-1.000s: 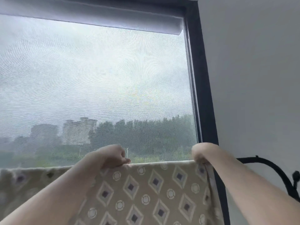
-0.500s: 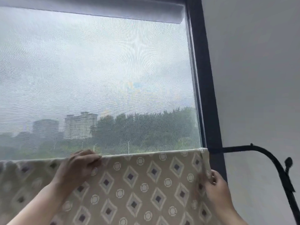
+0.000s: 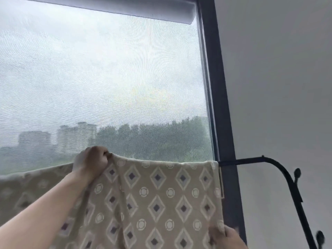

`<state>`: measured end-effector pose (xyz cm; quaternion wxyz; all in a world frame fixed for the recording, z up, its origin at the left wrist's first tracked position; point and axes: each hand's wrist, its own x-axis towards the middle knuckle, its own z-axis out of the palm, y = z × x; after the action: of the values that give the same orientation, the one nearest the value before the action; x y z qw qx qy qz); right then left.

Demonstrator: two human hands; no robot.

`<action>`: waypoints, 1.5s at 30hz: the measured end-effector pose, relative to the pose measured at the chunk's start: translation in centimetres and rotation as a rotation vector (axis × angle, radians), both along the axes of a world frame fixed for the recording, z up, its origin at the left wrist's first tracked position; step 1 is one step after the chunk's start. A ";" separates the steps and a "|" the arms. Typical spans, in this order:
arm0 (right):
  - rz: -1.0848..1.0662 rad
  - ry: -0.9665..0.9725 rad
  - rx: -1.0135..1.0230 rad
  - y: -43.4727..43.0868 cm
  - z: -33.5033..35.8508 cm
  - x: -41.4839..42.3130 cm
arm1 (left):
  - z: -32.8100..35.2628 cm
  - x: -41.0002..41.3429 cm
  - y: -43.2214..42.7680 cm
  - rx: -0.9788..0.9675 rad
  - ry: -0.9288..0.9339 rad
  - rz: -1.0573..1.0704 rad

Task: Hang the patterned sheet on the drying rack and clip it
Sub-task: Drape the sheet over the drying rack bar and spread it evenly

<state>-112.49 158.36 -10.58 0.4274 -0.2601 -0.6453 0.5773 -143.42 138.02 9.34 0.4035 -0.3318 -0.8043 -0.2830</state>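
Observation:
The beige patterned sheet (image 3: 161, 194), printed with diamonds and circles, hangs over the black bar of the drying rack (image 3: 251, 159) in front of the window. My left hand (image 3: 91, 164) grips the sheet's top edge and lifts it into a small peak above the bar line. My right hand (image 3: 226, 237) holds the sheet's right side edge low down near the frame's bottom, its fingers partly behind the cloth. No clips are in view.
The rack's black bar curves down on the right along a grey wall (image 3: 278, 87), with small knobbed hooks (image 3: 297, 172) on it. A dark window frame (image 3: 221, 105) stands just right of the sheet. A rolled blind (image 3: 125, 6) sits at the window's top.
My right hand has slid from the sheet's top corner down its right edge. My left hand now bunches the top edge upward. The view has tilted.

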 end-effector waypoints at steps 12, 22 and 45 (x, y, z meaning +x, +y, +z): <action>-0.345 0.177 0.451 1.8 10.6 -0.2 | 1.7 0.1 0.2 -0.618 -0.495 -0.187; -0.232 0.132 0.443 5.6 18.6 -1.5 | -0.7 3.7 -1.5 -0.427 -0.222 -0.496; -0.095 -0.821 0.790 10.3 21.7 1.4 | 2.3 2.7 0.6 -0.732 -0.885 -0.335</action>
<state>-111.07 168.63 11.10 0.2317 -0.3124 -0.9129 0.1241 -140.69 138.64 11.63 -0.1607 -0.4220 -0.8781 -0.1583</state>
